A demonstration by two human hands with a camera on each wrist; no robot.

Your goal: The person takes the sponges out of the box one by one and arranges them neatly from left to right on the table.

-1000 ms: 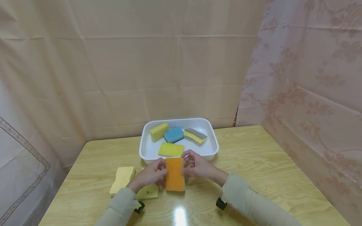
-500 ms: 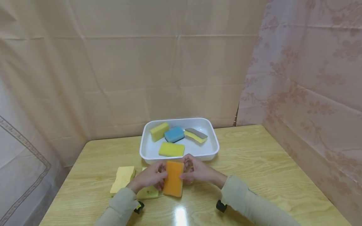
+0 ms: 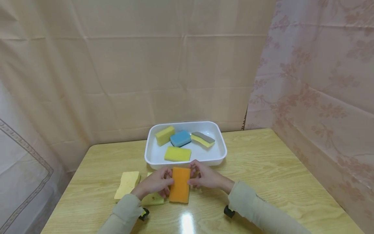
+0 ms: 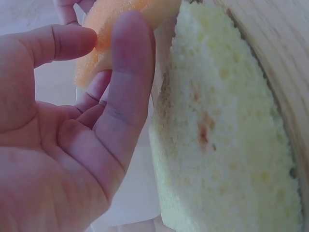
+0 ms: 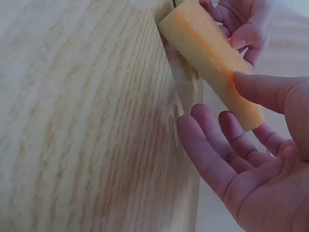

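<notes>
An orange sponge [image 3: 179, 186] with a cream-coloured layer under its orange face is held upright-lengthwise between both hands, in front of the tray. My left hand [image 3: 157, 182] pinches its left edge, thumb on the orange face and fingers behind. At the opposite edge, my right hand [image 3: 206, 176] has its thumb [image 5: 263, 92] on the orange side and its fingers curled beneath. Under the left hand lies a pale yellow-green sponge [image 4: 217, 125] with a brown spot, partly covered by that hand in the head view. Left of it rests another pale yellow sponge [image 3: 128, 183].
Behind the hands stands a white tray [image 3: 148, 159]. Inside are a yellow sponge [image 3: 177, 154], a yellow block sponge [image 3: 165, 135], a blue sponge [image 3: 180, 138] and a curved grey-and-yellow sponge [image 3: 203, 139]. A beige curtain [image 3: 131, 71] hangs along the table's back edge.
The orange sponge has come slightly lower, towards the body; it tilted and is now straighter again. Both hands keep hold of it, and the other sponges have not moved.
</notes>
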